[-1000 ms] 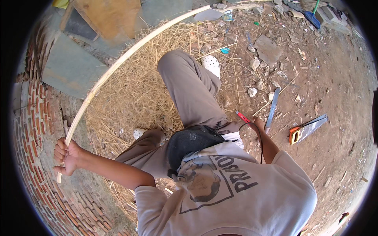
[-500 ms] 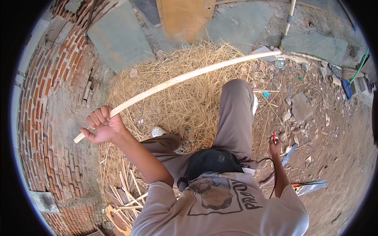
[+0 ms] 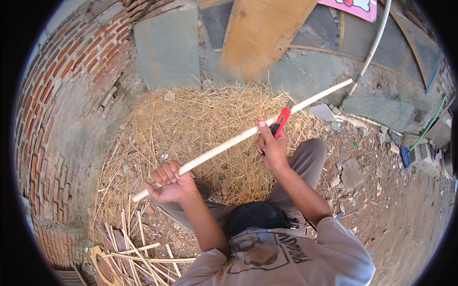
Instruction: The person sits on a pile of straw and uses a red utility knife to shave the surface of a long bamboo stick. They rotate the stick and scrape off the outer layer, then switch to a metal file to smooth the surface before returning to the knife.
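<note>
A long pale strip of wood or bamboo (image 3: 223, 147) slants across in front of me, its far end up at the right. Closed round it near its lower left end is my left hand (image 3: 172, 183). My right hand (image 3: 275, 151) grips a red and black utility knife (image 3: 282, 120) that crosses the strip right of its middle. The thumb lies by the strip's near edge; whether the blade touches the strip is too small to tell. Beneath them spreads a thick heap of straw-like shavings (image 3: 200, 119).
Several cut strips (image 3: 138, 260) lie crossed at the lower left. A brick wall (image 3: 45, 138) rises on the left. Grey panels (image 3: 167, 52) and an orange-brown board (image 3: 262, 35) lean at the back, near an upright pole (image 3: 374, 45). Rubble and a flat slab (image 3: 352, 174) lie on the right.
My right hand has come from the lower right up to the strip with the red knife. My left hand has moved the strip's near end rightward and down. The view has shifted too.
</note>
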Available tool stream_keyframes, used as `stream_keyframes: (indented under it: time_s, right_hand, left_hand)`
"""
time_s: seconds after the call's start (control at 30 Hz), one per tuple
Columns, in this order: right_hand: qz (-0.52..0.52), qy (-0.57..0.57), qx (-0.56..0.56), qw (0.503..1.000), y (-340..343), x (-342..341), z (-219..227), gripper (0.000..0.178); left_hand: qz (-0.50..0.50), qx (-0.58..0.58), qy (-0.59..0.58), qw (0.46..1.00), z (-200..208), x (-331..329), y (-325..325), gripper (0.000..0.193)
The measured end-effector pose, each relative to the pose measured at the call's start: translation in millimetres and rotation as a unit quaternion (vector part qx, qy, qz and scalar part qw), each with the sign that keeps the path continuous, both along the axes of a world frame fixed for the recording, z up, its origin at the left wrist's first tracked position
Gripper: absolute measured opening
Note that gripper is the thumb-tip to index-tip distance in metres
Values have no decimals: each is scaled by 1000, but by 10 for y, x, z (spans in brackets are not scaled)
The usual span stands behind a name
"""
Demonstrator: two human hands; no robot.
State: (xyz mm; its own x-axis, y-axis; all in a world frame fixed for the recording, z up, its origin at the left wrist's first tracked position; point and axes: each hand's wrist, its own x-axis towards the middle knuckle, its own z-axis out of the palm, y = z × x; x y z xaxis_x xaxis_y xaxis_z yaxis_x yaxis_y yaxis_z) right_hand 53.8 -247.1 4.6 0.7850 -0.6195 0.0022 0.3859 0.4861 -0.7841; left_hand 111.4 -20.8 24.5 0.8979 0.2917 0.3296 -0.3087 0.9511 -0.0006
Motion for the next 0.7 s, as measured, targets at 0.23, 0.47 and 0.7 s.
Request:
stream_keyframes:
  time_s: [0.23,0.47,0.7]
  right_hand:
    - [122,-1,-79,989,172,569,221,26]
    - [251,66,-214,942,240,997,326,26]
    - [328,111,-223,911,294,1112,245,24]
  left_hand:
    - [-156,364,206,895,-526,-503,400,28]
    - [-78,763,-147,625,307,-1028,740,29]
    - [-294,728,-64,616,33,448,178,34]
